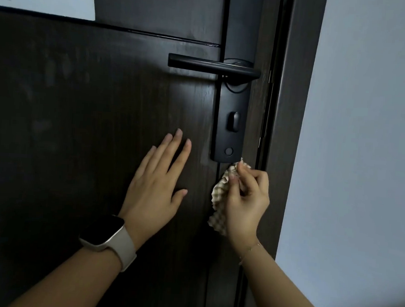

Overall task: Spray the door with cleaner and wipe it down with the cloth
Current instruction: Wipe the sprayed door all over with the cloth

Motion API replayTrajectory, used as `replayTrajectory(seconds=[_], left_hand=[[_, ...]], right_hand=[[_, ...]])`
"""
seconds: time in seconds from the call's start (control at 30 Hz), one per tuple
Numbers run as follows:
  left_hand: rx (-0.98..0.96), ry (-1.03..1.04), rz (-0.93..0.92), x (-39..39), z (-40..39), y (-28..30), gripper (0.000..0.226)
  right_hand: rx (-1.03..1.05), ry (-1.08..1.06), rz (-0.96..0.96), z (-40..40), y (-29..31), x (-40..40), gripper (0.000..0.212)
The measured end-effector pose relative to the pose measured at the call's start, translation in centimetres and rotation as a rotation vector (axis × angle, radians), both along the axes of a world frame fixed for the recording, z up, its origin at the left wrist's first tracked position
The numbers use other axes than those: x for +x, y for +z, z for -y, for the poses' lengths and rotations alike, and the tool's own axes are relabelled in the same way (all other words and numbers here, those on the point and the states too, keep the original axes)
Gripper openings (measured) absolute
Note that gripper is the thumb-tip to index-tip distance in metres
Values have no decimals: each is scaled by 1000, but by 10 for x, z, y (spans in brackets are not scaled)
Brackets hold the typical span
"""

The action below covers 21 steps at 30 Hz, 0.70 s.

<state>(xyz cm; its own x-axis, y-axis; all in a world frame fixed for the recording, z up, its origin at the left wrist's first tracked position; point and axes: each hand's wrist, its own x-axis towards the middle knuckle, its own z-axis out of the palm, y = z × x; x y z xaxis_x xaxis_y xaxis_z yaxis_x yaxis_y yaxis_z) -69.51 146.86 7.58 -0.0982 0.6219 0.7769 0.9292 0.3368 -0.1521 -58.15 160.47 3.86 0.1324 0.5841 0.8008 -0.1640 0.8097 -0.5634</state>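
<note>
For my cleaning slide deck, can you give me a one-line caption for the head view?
Left hand flat on the dark door, right hand wiping with the cloth below the lock plate.
</note>
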Motion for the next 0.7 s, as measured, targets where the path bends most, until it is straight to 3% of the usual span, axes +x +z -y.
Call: replayTrajectory(seconds=[0.23, 0.5, 0.7], left_hand=[[-14, 128, -14, -17, 14, -16, 108], [-14, 93, -49, -29, 11, -21, 105], [-18, 83, -50, -32, 11, -22, 104]], right_hand=[[-57, 50, -30, 16, 1, -6, 23], [-95, 50, -135, 41, 3, -31, 27], [166, -46, 181, 25, -18, -13, 30]])
